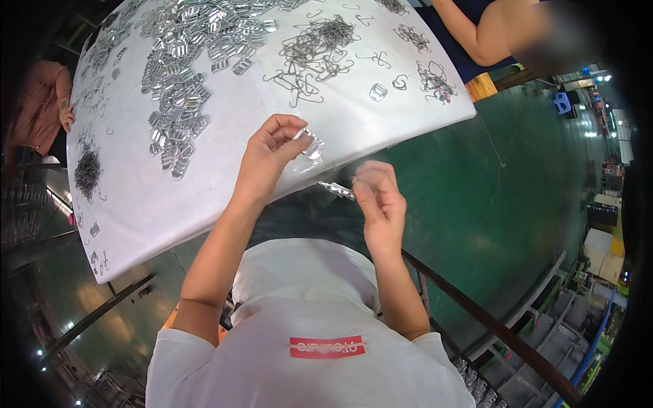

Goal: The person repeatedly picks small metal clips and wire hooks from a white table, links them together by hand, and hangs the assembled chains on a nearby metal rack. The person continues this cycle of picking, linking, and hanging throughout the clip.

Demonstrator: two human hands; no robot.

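Observation:
My left hand [267, 155] is above the near edge of the white-covered table [224, 153]. Its thumb and fingers pinch a shiny silver metal buckle [313, 145]. Just off that edge, my right hand [382, 207], slightly blurred, is closed on another silver metal buckle [337, 190] that points toward the left hand. The two pieces are apart. Farther up the table, left of my left hand, spreads a large heap of similar slotted silver buckles [180, 95]. Beyond my hands is a tangled pile of bent wire hooks [320, 47].
Small groups of wire hooks [435, 78] and a single buckle [378, 92] rest toward the right edge. A dark wire pile [88, 173] lies at the left. One person's arm [469, 30] is at the far right, another person's hand [67, 115] at the left. A dark rail [490, 326] runs at lower right.

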